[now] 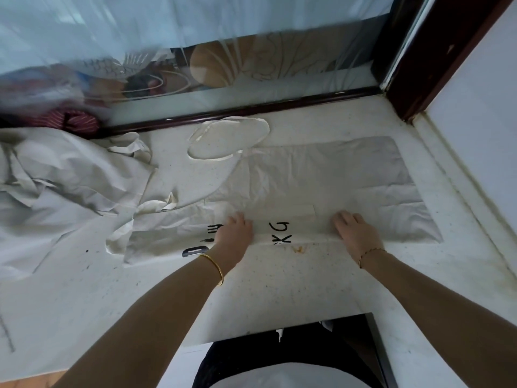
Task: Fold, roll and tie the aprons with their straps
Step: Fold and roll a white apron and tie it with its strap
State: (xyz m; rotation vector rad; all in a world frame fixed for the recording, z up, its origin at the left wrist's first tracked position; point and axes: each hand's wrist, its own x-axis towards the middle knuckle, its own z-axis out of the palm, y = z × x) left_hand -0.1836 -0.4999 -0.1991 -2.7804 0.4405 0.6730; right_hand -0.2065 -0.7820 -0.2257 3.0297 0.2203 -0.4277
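Hands grip the near folded edge of a white apron (321, 180) spread flat at centre frame on the speckled counter (279, 289). The left hand (235, 233) and the right hand (355, 231) both curl their fingers over it, either side of black lettering (281, 233). Its strap loop (229, 138) lies beyond. Crumpled aprons (56, 175) are heaped at the left.

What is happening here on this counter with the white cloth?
A person is working on a white apron spread flat on the speckled counter. The left hand and the right hand both rest on its near edge, which looks folded over, as if a roll is starting. Its strap loop lies loose at the far side. A pile of white cloth lies at the left.
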